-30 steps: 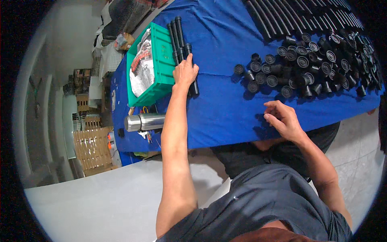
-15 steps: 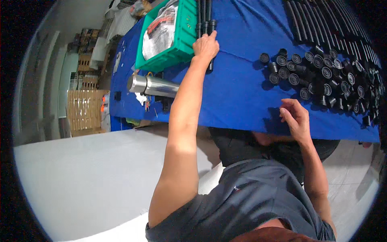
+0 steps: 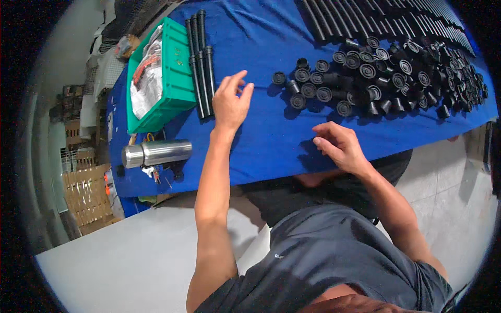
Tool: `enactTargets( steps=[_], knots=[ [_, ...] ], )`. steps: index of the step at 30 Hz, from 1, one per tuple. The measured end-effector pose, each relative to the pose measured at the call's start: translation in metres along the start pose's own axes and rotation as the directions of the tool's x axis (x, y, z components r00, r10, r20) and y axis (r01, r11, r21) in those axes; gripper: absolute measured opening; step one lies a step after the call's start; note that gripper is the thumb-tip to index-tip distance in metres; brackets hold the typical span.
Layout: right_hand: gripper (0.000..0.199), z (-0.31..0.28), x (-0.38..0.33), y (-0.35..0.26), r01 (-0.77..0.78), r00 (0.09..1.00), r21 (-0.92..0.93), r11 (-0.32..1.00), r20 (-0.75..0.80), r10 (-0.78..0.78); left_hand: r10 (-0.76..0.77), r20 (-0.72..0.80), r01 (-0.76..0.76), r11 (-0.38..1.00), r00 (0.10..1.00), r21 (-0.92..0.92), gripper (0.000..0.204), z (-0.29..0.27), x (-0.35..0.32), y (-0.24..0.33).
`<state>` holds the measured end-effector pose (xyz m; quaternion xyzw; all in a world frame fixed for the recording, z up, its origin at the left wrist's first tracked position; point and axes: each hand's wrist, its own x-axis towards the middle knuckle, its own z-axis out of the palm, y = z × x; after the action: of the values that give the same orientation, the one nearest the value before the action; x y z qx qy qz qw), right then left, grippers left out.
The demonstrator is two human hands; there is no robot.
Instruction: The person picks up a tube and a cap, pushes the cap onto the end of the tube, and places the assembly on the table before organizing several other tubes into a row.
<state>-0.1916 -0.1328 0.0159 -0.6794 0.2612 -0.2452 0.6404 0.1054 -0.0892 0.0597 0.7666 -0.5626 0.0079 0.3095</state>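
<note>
Hovering open-fingered, the left hand point(image 3: 229, 101) held nothing, the finished black tubes point(image 3: 201, 65) lying at its ten o'clock. The right hand point(image 3: 339, 146) rested empty, loosely curled. The tubes looked stiff and light, best pinched at mid-length.

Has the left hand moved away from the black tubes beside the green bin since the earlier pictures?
Yes. The left hand rested on the black tubes next to the green bin; now it is lifted off them, to their right.
</note>
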Motion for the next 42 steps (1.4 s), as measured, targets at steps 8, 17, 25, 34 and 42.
enactTargets(
  steps=[8, 17, 25, 34, 42],
  knots=[
    [0.026, 0.003, 0.001, 0.0, 0.025, 1.0, -0.048, 0.999, 0.014, -0.024, 0.178, -0.043, -0.182, 0.978, 0.983, -0.102, 0.037, 0.034, 0.025, 0.019],
    [0.024, 0.0, -0.002, -0.011, 0.12, 0.992, -0.126, 0.985, 0.057, -0.114, 0.239, 0.086, -0.232, 0.969, 0.967, -0.085, 0.027, 0.077, 0.121, 0.041],
    [0.024, -0.048, 0.008, -0.069, 0.172, 0.973, -0.133, 0.976, 0.176, -0.147, 0.018, 0.1, -0.021, 0.999, 0.995, 0.031, 0.042, 0.116, 0.162, -0.029],
    [0.043, -0.205, 0.177, -0.077, 0.157, 0.745, 0.66, 0.735, -0.567, 0.35, -0.092, -0.026, 0.092, 0.996, 0.995, 0.007, 0.037, 0.132, 0.155, -0.018],
    [0.063, -0.241, 0.219, -0.017, 0.209, 0.687, 0.83, 0.516, -0.501, 0.527, -0.056, -0.018, 0.056, 0.998, 0.998, -0.01, 0.036, 0.131, 0.152, -0.027]
  ],
)
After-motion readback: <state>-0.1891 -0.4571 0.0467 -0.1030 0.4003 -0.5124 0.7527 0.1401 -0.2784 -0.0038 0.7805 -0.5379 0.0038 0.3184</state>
